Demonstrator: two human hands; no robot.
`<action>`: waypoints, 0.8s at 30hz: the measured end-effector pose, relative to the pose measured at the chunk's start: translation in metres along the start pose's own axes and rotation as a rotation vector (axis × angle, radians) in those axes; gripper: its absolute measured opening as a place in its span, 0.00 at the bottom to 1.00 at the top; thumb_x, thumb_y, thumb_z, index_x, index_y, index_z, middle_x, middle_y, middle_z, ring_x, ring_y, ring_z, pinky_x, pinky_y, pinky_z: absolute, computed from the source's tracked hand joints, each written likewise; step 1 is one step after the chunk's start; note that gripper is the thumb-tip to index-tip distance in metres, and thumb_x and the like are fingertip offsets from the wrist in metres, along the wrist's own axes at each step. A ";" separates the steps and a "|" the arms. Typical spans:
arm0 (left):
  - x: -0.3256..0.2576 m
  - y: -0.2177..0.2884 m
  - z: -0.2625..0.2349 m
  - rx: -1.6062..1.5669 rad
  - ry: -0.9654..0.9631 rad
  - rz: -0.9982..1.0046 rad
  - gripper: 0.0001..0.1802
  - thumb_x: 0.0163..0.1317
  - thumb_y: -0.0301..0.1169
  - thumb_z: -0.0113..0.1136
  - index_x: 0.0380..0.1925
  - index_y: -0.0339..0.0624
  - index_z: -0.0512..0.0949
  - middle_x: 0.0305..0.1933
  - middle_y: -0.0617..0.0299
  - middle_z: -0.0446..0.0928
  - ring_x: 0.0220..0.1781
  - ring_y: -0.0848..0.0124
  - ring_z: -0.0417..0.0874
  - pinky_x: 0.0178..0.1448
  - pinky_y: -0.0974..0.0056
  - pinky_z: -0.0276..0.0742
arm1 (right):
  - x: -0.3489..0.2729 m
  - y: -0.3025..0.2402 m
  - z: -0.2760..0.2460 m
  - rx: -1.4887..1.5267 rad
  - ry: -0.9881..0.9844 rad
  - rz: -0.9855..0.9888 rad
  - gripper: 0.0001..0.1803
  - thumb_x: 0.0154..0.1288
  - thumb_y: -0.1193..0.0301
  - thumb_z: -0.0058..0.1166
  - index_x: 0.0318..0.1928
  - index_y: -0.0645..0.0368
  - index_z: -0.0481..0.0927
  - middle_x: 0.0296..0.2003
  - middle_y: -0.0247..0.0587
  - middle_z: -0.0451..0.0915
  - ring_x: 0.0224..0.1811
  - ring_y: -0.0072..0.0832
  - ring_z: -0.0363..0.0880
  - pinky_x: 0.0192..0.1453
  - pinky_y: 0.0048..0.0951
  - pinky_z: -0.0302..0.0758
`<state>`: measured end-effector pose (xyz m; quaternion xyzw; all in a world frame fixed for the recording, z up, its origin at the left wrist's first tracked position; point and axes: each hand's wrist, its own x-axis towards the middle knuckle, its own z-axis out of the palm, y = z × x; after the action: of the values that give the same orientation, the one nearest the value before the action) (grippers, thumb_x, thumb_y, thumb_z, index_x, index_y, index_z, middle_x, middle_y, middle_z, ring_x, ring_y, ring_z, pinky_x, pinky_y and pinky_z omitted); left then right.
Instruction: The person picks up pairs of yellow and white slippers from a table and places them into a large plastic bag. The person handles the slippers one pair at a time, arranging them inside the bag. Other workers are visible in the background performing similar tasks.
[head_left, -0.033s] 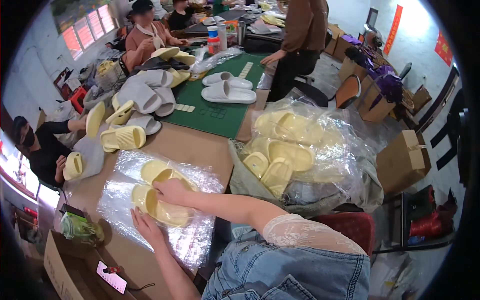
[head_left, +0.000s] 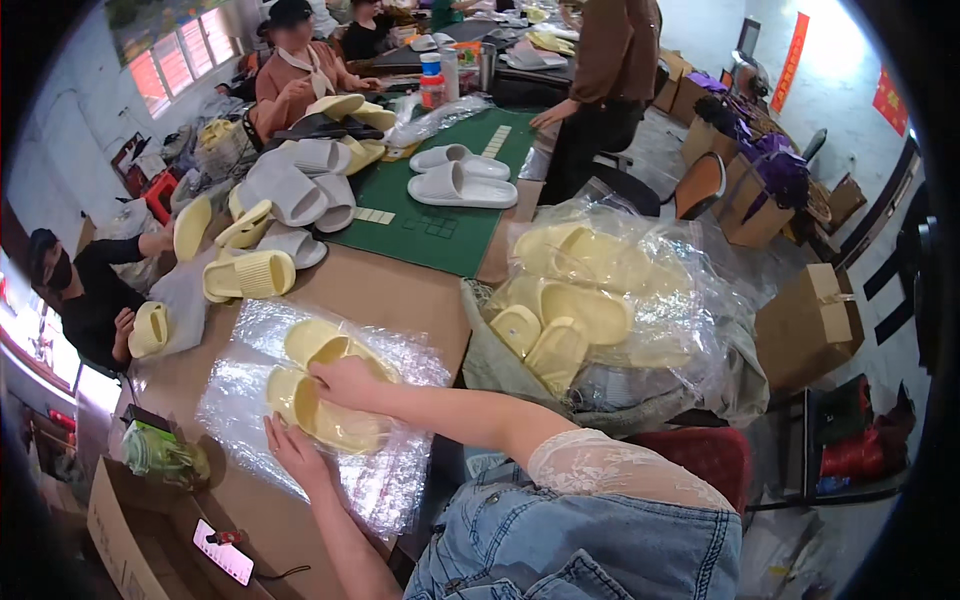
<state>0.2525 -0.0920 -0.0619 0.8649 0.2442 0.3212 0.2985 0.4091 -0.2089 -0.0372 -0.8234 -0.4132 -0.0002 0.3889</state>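
A pair of pale yellow slippers lies on a stack of clear plastic bags (head_left: 238,392) on the brown tabletop. The far slipper (head_left: 312,340) and the near slipper (head_left: 355,433) sit side by side, toes to the left. My right hand (head_left: 350,382) reaches across, its fingers curled closed at the near slipper's inner edge by the strap; the fingertips are partly hidden. Flat against the bags, my left hand (head_left: 297,455) has its fingers stretched out, the tips by the near slipper's strap.
Loose yellow and grey slippers (head_left: 285,190) pile up beyond. White slippers (head_left: 462,187) stand on a green mat (head_left: 390,240). Bagged yellow slippers (head_left: 585,310) fill a sack at right. An open carton (head_left: 125,540), phone (head_left: 223,555) and green jar (head_left: 160,455) are near left. Other people work around the table.
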 end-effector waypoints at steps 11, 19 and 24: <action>-0.001 0.008 -0.002 -0.005 0.032 -0.004 0.24 0.70 0.34 0.45 0.62 0.32 0.68 0.69 0.37 0.61 0.70 0.45 0.60 0.72 0.49 0.54 | -0.003 0.008 0.006 0.041 0.092 -0.057 0.10 0.64 0.62 0.50 0.34 0.55 0.72 0.21 0.47 0.79 0.22 0.48 0.78 0.29 0.48 0.75; -0.004 0.001 -0.002 -0.022 0.088 -0.019 0.23 0.69 0.34 0.46 0.62 0.35 0.69 0.68 0.38 0.63 0.69 0.45 0.61 0.72 0.48 0.54 | -0.004 0.001 0.005 -0.030 0.064 -0.038 0.11 0.64 0.60 0.50 0.35 0.54 0.73 0.20 0.48 0.78 0.23 0.47 0.79 0.28 0.47 0.75; -0.002 0.005 -0.003 0.060 0.067 0.000 0.23 0.71 0.34 0.44 0.61 0.34 0.70 0.67 0.41 0.64 0.69 0.48 0.61 0.72 0.51 0.55 | -0.002 0.008 0.007 -0.001 0.076 -0.060 0.11 0.64 0.60 0.50 0.35 0.55 0.73 0.21 0.47 0.78 0.23 0.47 0.79 0.28 0.47 0.75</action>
<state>0.2499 -0.0955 -0.0579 0.8623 0.2634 0.3426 0.2641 0.4108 -0.2090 -0.0481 -0.8101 -0.4228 -0.0434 0.4038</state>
